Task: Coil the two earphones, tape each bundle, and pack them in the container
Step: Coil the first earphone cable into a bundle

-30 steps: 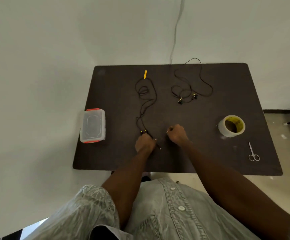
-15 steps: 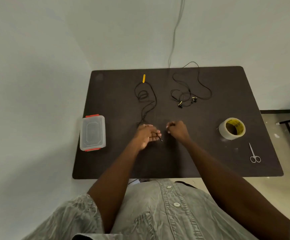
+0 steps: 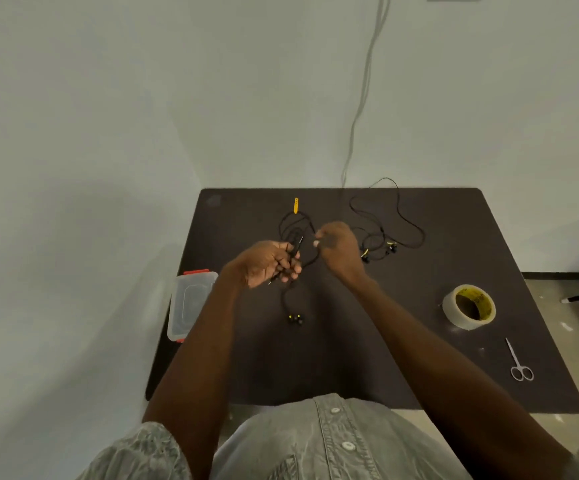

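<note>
Two earphones are in play, and only one head view shows them. From that view, the near earphone (image 3: 295, 271) is lifted off the dark worktop (image 3: 419, 358): the left hand (image 3: 267, 263) has its fingers (image 3: 289, 268) curled round a gathered run of black cord with the plug end sticking up past them, while the right hand (image 3: 336, 245) pinches the same cord just beside it, on its right. Between the two hands the cord sags in a short loop; below the left hand it drops to the yellow-marked earbuds (image 3: 295, 319), which seem to hang close to or rest on the worktop, I cannot tell which. The free length trails away beyond the hands toward the yellow tag (image 3: 296, 205), so the next wrap likely draws from there. The second earphone (image 3: 385, 233) lies loose and uncoiled, right of the right hand. The container (image 3: 191, 303) sits shut at the left edge, nearer the left hand; tape roll (image 3: 469, 306) and scissors (image 3: 520, 362) lie to the right.
</note>
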Demonstrator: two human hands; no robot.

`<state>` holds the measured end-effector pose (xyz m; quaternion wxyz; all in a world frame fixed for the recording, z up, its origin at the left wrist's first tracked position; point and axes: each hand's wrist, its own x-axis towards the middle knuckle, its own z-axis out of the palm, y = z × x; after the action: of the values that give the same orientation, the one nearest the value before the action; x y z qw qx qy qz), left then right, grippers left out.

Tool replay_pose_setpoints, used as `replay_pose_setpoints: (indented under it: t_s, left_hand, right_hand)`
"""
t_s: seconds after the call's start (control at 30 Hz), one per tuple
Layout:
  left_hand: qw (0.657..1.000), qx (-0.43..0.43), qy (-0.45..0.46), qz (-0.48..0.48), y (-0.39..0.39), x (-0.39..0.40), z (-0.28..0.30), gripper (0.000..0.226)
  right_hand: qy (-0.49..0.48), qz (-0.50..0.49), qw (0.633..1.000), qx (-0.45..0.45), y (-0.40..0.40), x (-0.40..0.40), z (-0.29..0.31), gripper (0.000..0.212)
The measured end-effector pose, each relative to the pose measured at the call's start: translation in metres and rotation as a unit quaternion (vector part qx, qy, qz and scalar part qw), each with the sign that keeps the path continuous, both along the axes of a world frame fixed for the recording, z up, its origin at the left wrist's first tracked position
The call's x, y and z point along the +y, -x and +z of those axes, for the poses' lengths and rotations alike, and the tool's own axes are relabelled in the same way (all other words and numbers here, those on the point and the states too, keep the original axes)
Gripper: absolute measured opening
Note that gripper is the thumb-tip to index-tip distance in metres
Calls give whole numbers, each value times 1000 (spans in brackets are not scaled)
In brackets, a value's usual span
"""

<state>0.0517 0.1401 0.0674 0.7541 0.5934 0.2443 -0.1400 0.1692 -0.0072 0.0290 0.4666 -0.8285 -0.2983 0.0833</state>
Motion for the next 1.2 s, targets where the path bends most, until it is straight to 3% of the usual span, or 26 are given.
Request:
replay_pose_setpoints:
  t_s: [0.07, 0.13, 0.17, 0.27, 0.4, 0.5, 0.67, 0.83, 0.93, 1.07, 1.2]
  left_hand:
    - [1000, 2, -29, 12, -5, 3, 10, 27]
    - [1000, -20, 0, 7, -12, 5, 19, 23]
    - [999, -33, 28, 4, -15, 5, 24, 21]
    - [997, -55, 58, 8, -19, 0, 36, 22]
    - [991, -71, 50, 101, -20, -12, 38, 23]
    - [979, -69, 62, 181, -22, -21, 36, 25]
    - [987, -63, 108, 99, -21, -58, 55, 30]
    - [957, -153, 226, 102, -27, -94, 72, 32]
    - [919, -233, 262, 179, -36, -112, 73, 23]
    - [880, -299, 230, 289, -42, -127, 73, 17]
    - [894, -305, 82, 319, -46, -134, 75, 17]
  right_hand:
    - [-23, -11, 1000, -6, -7, 7, 19, 45]
    - [33, 79, 995, -57, -16, 14, 28, 68]
    - [63, 121, 988, -65, -21, 18, 32, 67]
    - [64, 164, 984, -23, -31, 19, 40, 32]
    - [-18, 187, 973, 130, -40, -7, 62, 10]
    - [-75, 175, 954, 230, -42, -27, 76, 16]
    - [-116, 88, 955, 258, -52, -42, 72, 16]
    - [-63, 137, 955, 254, -43, -59, 65, 20]
    - [-29, 178, 947, 266, -30, -74, 64, 23]
    - [22, 250, 920, 302, -18, -102, 66, 27]
    - [45, 299, 896, 326, -9, -123, 82, 31]
